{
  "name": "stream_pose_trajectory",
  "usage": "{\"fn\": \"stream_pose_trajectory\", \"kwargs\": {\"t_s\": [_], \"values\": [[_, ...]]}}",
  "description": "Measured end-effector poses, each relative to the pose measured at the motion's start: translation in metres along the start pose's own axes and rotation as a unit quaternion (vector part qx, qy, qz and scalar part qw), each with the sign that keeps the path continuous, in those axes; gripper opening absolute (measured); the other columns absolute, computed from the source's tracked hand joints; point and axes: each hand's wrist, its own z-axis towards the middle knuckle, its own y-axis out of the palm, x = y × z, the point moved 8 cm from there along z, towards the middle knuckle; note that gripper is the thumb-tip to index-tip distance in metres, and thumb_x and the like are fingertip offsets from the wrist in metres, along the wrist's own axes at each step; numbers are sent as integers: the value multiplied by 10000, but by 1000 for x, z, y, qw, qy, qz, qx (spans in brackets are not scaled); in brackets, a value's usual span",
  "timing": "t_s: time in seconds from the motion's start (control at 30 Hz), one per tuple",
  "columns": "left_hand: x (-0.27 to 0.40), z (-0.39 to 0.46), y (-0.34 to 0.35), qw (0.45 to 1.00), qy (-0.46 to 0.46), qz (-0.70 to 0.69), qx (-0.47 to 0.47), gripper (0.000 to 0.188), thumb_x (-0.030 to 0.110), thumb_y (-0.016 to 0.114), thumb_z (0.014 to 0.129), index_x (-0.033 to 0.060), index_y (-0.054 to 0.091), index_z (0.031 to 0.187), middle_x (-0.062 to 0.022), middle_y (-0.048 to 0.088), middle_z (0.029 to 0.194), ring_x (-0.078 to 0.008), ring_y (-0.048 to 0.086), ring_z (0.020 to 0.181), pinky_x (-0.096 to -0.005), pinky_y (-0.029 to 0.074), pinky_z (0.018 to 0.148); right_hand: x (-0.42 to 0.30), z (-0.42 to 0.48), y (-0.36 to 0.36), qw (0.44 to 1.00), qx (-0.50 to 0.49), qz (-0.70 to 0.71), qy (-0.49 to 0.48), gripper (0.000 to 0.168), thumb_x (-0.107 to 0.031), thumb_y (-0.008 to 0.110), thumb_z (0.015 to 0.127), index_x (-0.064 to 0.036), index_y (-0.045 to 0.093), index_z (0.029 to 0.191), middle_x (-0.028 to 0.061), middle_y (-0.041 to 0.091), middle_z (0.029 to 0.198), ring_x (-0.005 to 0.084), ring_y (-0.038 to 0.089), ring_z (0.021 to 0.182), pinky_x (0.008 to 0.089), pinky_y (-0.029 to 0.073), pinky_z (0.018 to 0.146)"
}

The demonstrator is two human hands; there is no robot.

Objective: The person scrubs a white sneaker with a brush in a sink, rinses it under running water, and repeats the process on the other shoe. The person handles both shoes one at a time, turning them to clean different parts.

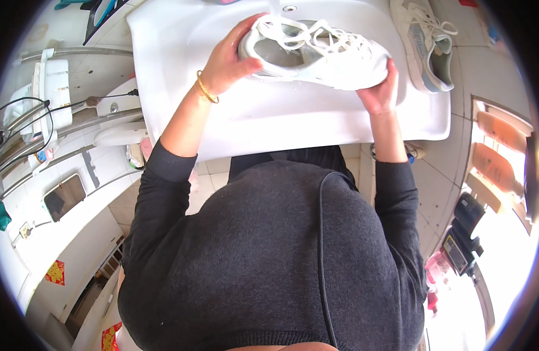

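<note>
A white lace-up sneaker [339, 66] is held sideways over a white ceramic washbasin [269, 127]. My left hand [234, 57] grips its heel, with the thumb on the near side of the collar. At the other end, my right hand [381, 90] holds the toe from below and the side. Water [275, 8] runs down from above onto the heel end, near the shoe's opening. The white laces [295, 37] hang loose over the tongue. Most of the sole is hidden from me.
A second sneaker [431, 52], white with grey-blue panels, rests on the basin's right rim. Orange bottles [495, 169] stand by the window at right. Metal rails [98, 118] with a dark cable run along the left wall. The basin's overflow hole [290, 8] shows at the back.
</note>
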Motion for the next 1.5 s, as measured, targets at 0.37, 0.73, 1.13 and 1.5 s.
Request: {"fn": "stream_pose_trajectory", "kwargs": {"t_s": [0.37, 0.73, 1.13, 1.5], "values": [[-64, -4, -23, 977, -187, -81, 67, 551, 219, 714, 743, 31, 463, 1196, -89, 572, 1075, -159, 556, 980, -259, 462, 815, 11, 14, 10, 995, 32, -92, 8, 579, -416, 371, 878, -68, 311, 1337, 148, 324, 1373, 308, 321, 1268, 489, 294, 1029], [-50, -13, -2, 986, 4, 126, 111, 499, 104, 731, 684, 35, 521, 1131, -57, 557, 1072, -139, 529, 951, -267, 434, 864, -19, 13, -2, 996, -16, -64, 52, 509, -336, 424, 880, -58, 362, 1302, 149, 408, 1318, 296, 395, 1215, 449, 366, 991], [-74, -22, -22, 993, -104, -49, 40, 714, 173, 813, 614, 42, 452, 1217, -101, 535, 1161, -182, 482, 1115, -320, 389, 942, 6, 25, -3, 987, 88, -127, 40, 581, -484, 389, 889, -40, 425, 1262, 137, 473, 1268, 300, 412, 1206, 460, 343, 1000], [-70, -29, 6, 977, -171, 122, -44, 874, 162, 860, 530, 4, 387, 1249, -127, 531, 1183, -237, 514, 1090, -320, 421, 917, -25, 41, -8, 977, 103, -188, -3, 563, -454, 412, 887, -15, 422, 1240, 179, 479, 1224, 304, 433, 1181, 442, 349, 1001]]}}
